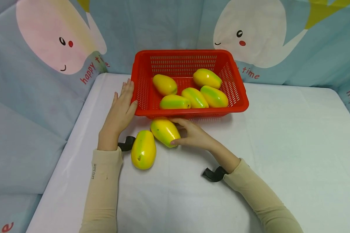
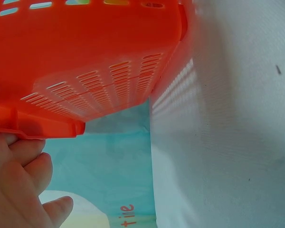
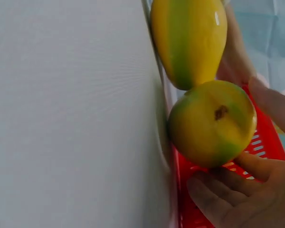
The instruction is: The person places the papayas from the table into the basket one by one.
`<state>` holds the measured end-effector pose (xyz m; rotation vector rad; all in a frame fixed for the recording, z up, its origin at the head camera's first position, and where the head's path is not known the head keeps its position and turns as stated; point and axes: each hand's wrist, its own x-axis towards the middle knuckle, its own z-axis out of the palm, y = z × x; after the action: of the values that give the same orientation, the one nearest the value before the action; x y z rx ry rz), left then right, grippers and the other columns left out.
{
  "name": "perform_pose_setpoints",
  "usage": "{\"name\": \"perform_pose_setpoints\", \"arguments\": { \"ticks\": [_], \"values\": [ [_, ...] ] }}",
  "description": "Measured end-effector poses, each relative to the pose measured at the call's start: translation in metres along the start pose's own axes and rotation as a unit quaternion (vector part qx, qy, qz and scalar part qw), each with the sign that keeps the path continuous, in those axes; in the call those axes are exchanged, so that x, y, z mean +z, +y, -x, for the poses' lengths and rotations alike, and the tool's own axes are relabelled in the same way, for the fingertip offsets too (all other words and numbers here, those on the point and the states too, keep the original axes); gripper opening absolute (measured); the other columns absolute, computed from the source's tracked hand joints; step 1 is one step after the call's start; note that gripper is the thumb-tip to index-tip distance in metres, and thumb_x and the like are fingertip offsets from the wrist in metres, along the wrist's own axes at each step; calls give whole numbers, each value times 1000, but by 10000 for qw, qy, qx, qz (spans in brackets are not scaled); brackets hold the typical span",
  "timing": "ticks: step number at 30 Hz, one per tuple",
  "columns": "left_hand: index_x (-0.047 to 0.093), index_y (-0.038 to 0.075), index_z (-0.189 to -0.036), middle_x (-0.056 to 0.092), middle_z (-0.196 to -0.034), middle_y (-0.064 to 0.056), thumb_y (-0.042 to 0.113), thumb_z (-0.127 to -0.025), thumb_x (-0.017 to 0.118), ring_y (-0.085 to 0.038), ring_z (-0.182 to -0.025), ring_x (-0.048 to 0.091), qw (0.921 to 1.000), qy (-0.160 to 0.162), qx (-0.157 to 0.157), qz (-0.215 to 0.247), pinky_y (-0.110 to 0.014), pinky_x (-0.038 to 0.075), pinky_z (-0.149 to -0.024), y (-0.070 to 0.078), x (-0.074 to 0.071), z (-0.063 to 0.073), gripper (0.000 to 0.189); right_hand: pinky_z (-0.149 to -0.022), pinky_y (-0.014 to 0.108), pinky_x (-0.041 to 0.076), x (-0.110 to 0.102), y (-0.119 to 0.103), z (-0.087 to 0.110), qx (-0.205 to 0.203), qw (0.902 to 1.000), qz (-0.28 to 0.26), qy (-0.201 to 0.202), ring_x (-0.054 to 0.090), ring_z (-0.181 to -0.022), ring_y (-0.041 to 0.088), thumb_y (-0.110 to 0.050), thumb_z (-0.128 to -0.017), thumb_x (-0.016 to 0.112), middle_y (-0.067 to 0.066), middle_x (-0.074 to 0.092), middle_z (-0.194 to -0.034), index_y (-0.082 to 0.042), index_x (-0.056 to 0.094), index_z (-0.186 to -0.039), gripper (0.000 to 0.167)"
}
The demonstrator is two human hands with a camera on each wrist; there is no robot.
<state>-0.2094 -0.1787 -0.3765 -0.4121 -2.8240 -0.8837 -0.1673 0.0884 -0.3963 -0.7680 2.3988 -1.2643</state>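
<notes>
Gripping fruit (image 3: pixel 204 135), right fingers (image 3: pixel 210 199); brown end (image 3: pixel 221 112): right wrist view only.

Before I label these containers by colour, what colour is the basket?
The basket is red, which shows best in the head view.

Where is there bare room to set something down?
Bare: the white tabletop right of the red basket, and its near stretch between the two sleeves. Crowded: just in front of the basket, where two yellow-green fruits lie, the right grip on one.
</notes>
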Motion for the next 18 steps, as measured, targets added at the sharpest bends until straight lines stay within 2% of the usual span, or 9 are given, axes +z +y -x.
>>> {"name": "perform_pose_setpoints", "arguments": {
  "ticks": [3, 9, 18],
  "values": [
    [11, 12, -152, 8, -158, -1, 26, -97, 36, -17, -144, 3, 10000, 5, -2, 11, -50, 0, -113, 0, 0, 0, 62, -99, 35, 42, 1, 2, -1, 57, 9999, -68, -107, 49, -119, 19, -25, -76, 80, 7, 49, -136, -6, 38, -143, 81],
    [10, 13, -152, 7, -158, 0, 26, -97, 36, -16, -144, 3, 10000, 0, -9, 19, -48, -1, -114, 0, 0, 0, 62, -108, 41, 29, 2, 3, -2, 272, 9994, 146, -160, 39, -128, 20, -33, -75, 79, 4, 39, -146, -12, 32, -147, 88],
    [11, 12, -152, 8, -158, 0, 25, -97, 36, -16, -144, 3, 10000, 8, -6, 25, -49, 0, -113, 0, -1, 0, 62, -110, 42, 26, 2, 5, -2, 497, 9986, 156, -120, 35, -131, 20, -36, -75, 79, 3, 33, -149, -15, 27, -149, 93]
  ]
}}
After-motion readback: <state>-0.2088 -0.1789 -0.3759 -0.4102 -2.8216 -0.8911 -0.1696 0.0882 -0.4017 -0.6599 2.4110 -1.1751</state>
